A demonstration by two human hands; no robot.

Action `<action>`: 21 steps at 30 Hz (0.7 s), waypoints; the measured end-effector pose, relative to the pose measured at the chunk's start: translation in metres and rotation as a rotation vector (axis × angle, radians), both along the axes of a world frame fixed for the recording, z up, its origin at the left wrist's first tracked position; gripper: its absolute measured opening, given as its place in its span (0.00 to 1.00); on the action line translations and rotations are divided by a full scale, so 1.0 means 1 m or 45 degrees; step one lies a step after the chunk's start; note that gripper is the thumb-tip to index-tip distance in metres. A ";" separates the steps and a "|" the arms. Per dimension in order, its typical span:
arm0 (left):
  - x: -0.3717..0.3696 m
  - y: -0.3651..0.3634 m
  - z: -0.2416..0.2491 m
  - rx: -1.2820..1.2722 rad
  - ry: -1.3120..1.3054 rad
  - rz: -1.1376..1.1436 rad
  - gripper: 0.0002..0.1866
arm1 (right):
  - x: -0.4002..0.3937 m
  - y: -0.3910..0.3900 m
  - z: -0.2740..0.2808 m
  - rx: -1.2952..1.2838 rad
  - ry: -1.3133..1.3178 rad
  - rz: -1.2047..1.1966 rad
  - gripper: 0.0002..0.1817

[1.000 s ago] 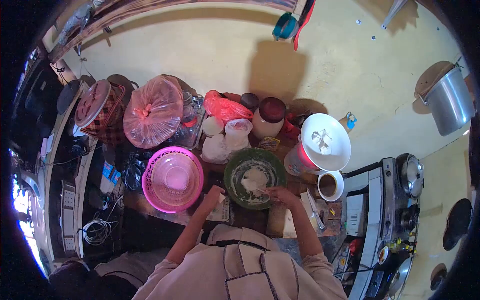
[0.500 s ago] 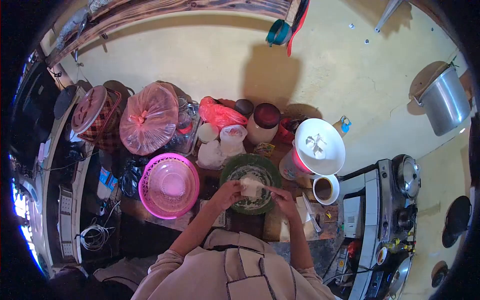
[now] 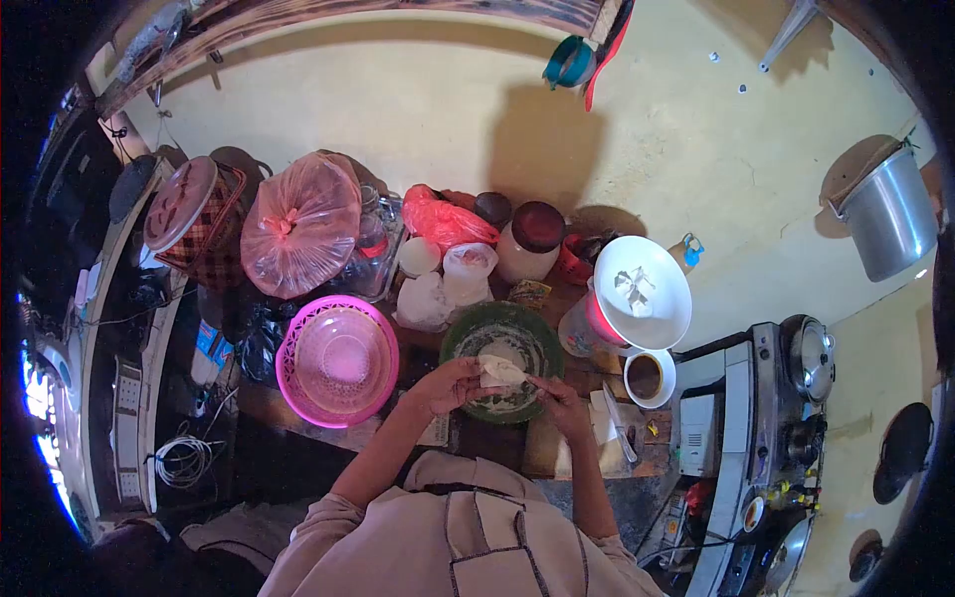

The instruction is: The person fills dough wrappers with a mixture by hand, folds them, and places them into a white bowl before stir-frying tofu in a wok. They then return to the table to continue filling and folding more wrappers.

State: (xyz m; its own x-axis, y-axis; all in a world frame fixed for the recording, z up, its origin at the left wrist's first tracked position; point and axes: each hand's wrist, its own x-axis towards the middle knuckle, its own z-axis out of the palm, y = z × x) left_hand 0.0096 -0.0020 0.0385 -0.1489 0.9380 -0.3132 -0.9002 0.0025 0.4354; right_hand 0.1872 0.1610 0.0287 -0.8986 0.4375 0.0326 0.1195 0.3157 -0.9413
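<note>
Over the green bowl [image 3: 546, 343], whose inside is smeared with white flour or batter, I hold a pale, floury piece of dough [image 3: 502, 372]. My left hand [image 3: 453, 386] is closed on its left side. My right hand [image 3: 565, 406] has its fingers pinched together at the right edge of the dough; whether a thin tool is in them I cannot make out. A pink basket [image 3: 288, 373] with a clear bowl in it stands left of the green bowl. To the right, a knife [image 3: 624, 435] lies on a wooden board [image 3: 547, 448].
Behind the bowl stand white bags [image 3: 423, 301], a red plastic bag [image 3: 448, 224] and a dark-lidded jar [image 3: 532, 244]. At right are a white basin [image 3: 662, 284] on a bucket, a cup of dark liquid [image 3: 645, 378] and a stove [image 3: 766, 378]. A large tied bag [image 3: 301, 224] sits back left.
The dough has turned and now looks narrower, like a folded oval. My right hand has dropped slightly, and the view has shifted a little.
</note>
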 end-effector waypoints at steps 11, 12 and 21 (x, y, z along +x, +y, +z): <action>0.002 0.000 -0.029 -0.013 0.019 -0.084 0.21 | 0.017 -0.001 0.003 0.328 -0.179 -0.030 0.16; 0.002 0.000 -0.027 -0.025 0.028 -0.086 0.21 | 0.018 0.001 -0.001 0.344 -0.181 -0.015 0.16; 0.004 0.001 -0.051 -0.051 0.031 -0.108 0.20 | 0.017 0.008 0.015 0.490 -0.015 0.028 0.17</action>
